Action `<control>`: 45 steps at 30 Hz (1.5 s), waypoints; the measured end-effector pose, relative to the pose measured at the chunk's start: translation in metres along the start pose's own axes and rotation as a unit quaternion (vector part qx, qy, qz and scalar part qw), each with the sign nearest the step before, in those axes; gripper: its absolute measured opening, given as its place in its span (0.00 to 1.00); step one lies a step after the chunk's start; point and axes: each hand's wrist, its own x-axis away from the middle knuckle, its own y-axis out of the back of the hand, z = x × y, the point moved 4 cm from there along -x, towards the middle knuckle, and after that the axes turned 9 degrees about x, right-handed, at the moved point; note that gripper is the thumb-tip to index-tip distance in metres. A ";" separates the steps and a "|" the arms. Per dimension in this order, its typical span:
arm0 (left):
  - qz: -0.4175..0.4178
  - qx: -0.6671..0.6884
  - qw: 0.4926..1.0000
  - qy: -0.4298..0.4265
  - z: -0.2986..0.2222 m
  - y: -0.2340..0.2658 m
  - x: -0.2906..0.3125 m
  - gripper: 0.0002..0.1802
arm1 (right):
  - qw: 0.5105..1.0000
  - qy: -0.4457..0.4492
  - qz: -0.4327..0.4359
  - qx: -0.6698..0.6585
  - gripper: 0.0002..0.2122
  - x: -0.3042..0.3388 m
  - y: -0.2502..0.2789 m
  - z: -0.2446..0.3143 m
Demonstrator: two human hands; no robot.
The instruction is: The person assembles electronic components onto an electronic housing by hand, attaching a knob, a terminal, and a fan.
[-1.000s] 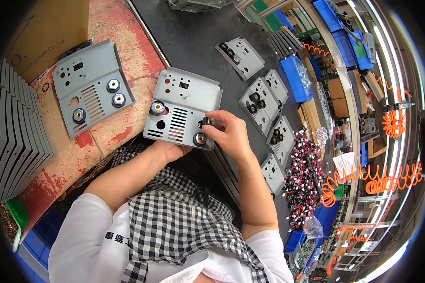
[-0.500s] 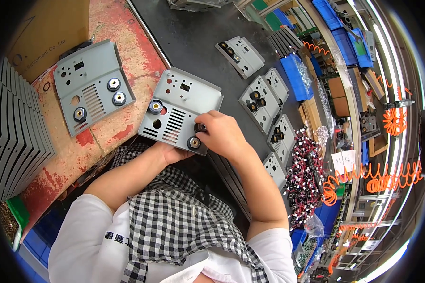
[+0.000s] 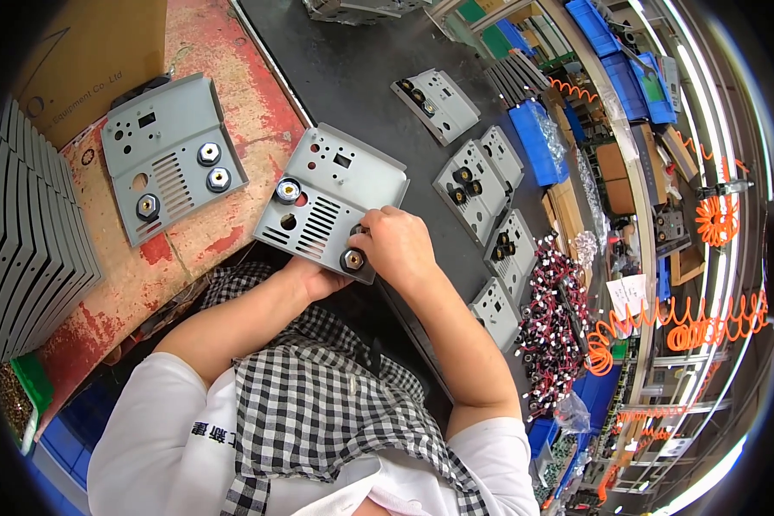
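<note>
A grey sheet-metal panel [image 3: 370, 176] with slots and holes is tilted in front of me, above the gap between two work surfaces. My left hand [image 3: 316, 277] supports its near edge from beneath, its fingers mostly hidden. My right hand [image 3: 399, 247] pinches a dark round fitting at the panel's right side, largely covered by the fingers. Just below those fingers a brass-centred socket with a hex nut [image 3: 353, 260] sits in the panel. Another such socket [image 3: 288, 190] is at the panel's left. A similar panel [image 3: 170, 136] with three sockets lies on the red worn bench [image 3: 211, 43].
Stacked grey panels [image 3: 39, 241] stand at left beside a cardboard box [image 3: 103, 60]. Several panels with black fittings [image 3: 439, 103] lie on the dark table [image 3: 344, 77] at right. Beyond are red-and-black wire leads [image 3: 555, 318], a blue bin [image 3: 537, 142] and orange coiled hoses [image 3: 714, 331].
My right hand has shifted slightly left and closer onto the panel, covering more of the dark fitting. The panel has barely moved in my left hand.
</note>
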 end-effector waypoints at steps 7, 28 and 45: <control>-0.003 -0.028 1.000 -0.013 -0.002 0.004 -0.002 0.16 | 0.983 -0.010 -0.161 -0.092 0.09 0.015 -0.003 -0.002; -0.007 -0.030 0.999 -0.034 -0.001 -0.004 0.005 0.15 | 0.981 -0.057 -0.106 -0.151 0.09 0.016 -0.003 -0.006; 0.007 -0.005 1.000 -0.011 0.000 0.014 -0.008 0.16 | 0.960 0.066 -0.261 -0.078 0.07 0.025 -0.002 0.002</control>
